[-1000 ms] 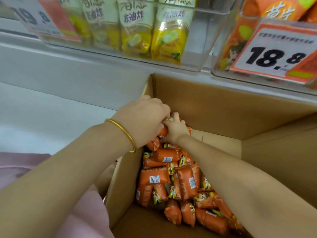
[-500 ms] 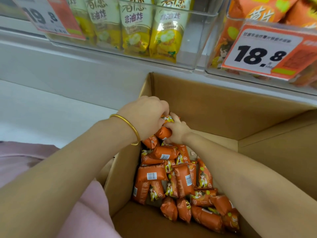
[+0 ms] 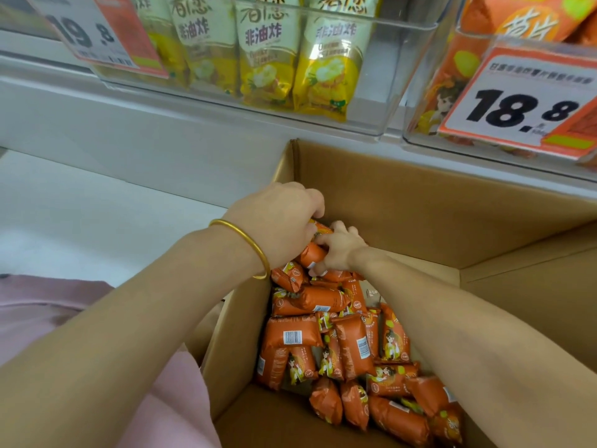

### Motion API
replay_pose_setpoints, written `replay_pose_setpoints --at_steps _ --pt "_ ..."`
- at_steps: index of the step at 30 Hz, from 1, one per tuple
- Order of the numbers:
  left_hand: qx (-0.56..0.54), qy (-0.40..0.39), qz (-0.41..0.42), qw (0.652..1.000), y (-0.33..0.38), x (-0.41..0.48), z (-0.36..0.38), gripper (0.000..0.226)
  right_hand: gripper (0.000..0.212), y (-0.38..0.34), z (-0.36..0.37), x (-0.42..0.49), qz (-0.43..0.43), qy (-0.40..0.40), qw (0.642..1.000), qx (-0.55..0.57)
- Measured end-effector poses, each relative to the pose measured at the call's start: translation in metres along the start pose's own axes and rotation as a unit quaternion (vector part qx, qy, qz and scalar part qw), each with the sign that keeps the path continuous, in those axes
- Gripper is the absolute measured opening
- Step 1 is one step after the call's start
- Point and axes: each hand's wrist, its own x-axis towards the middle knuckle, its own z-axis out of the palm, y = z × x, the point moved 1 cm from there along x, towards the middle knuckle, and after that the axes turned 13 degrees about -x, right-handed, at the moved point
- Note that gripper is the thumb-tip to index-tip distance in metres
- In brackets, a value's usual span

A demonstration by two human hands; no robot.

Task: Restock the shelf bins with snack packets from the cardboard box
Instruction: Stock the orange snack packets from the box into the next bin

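An open cardboard box (image 3: 420,202) stands under the shelf, with several orange snack packets (image 3: 352,347) heaped along its left side. Both my hands are over the top of the heap. My left hand (image 3: 277,227), a gold bangle on its wrist, curls its fingers round orange packets (image 3: 311,253) at the far end of the pile. My right hand (image 3: 339,250) grips the same bunch of packets from the right. Above, a clear bin (image 3: 403,76) holds yellow packets (image 3: 326,69), and another clear bin (image 3: 420,101) at the right holds orange packets (image 3: 513,14).
Price cards hang on the bin fronts: 19.8 (image 3: 97,33) at the left and 18.8 (image 3: 523,101) at the right. A grey shelf ledge (image 3: 129,101) runs below the bins. Pale floor (image 3: 80,215) lies left of the box. Pink clothing (image 3: 42,305) fills the lower left.
Both hands have stayed at the far end of the heap and gathered packets between them. The view has tilted slightly, so the bins and price cards have slid a little leftward.
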Motion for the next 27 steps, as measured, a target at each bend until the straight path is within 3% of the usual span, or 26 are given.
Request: replay_pose_setpoints --at_steps 5,10,15,19,24,27 --pt "-0.017 -0.012 -0.018 1.000 -0.004 -0.001 0.003 0.030 0.068 -0.007 -0.003 -0.014 -0.021 0.028 0.999 0.027" --pt "-0.128 0.012 -0.080 0.988 -0.001 -0.002 0.009 0.028 0.064 -0.007 -0.020 -0.057 -0.059 0.071 0.995 0.048" --pt "-0.288 -0.059 -0.217 0.931 0.003 0.003 0.022 0.055 0.052 -0.005 -0.049 -0.114 -0.080 0.125 0.985 0.086" --pt "-0.449 -0.103 -0.237 0.855 0.014 0.001 0.032 0.075 0.063 -0.001 -0.062 -0.147 -0.082 0.163 0.978 0.096" --pt "-0.517 -0.091 -0.208 0.825 0.021 -0.006 0.029 0.055 0.046 0.009 -0.068 -0.164 -0.090 0.170 0.970 0.147" --pt "-0.529 -0.098 -0.184 0.823 0.018 -0.009 0.016 0.047 0.019 0.021 -0.073 -0.173 -0.097 0.185 0.964 0.162"
